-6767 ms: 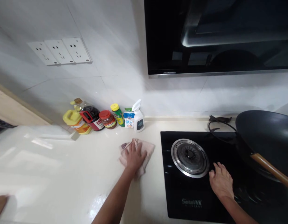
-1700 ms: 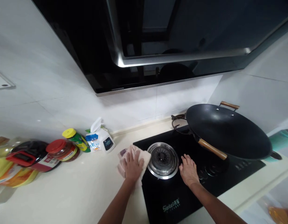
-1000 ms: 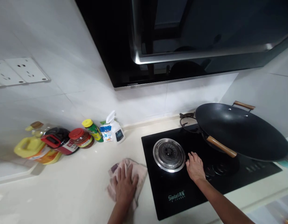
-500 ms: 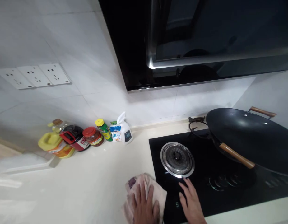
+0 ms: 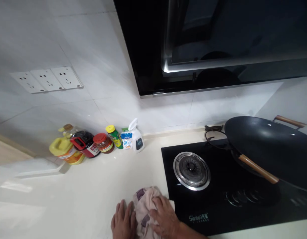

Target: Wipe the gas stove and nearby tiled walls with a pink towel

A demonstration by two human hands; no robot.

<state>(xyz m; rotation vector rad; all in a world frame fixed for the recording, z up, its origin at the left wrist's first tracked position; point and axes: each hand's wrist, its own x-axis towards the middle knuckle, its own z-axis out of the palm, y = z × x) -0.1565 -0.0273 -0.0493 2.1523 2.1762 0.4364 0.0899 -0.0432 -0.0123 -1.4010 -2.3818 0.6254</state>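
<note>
A pale pink cloth (image 5: 146,202) with purple patches lies crumpled on the white countertop (image 5: 93,192), against the left edge of the black glass cooktop (image 5: 193,202). My right hand (image 5: 165,215) reaches in from the right and rests on the cloth, its fingers bent into the folds. Left of the cloth, my left hand (image 5: 123,220) lies on the counter with fingers stretched out, its fingertips close to the cloth's edge. Whether those fingers touch the fabric is hard to make out.
A round burner (image 5: 192,171) sits on the cooktop's left side. The black wok (image 5: 270,142) stands on the right, its wooden handle (image 5: 259,169) facing me. Along the wall are a spray bottle (image 5: 136,137), a red-lidded jar (image 5: 103,143) and several containers. The range hood (image 5: 208,66) overhangs.
My right hand has moved left from the cooktop onto the cloth. My left hand has come off the cloth and shifted left onto the counter. The cloth is more bunched.
</note>
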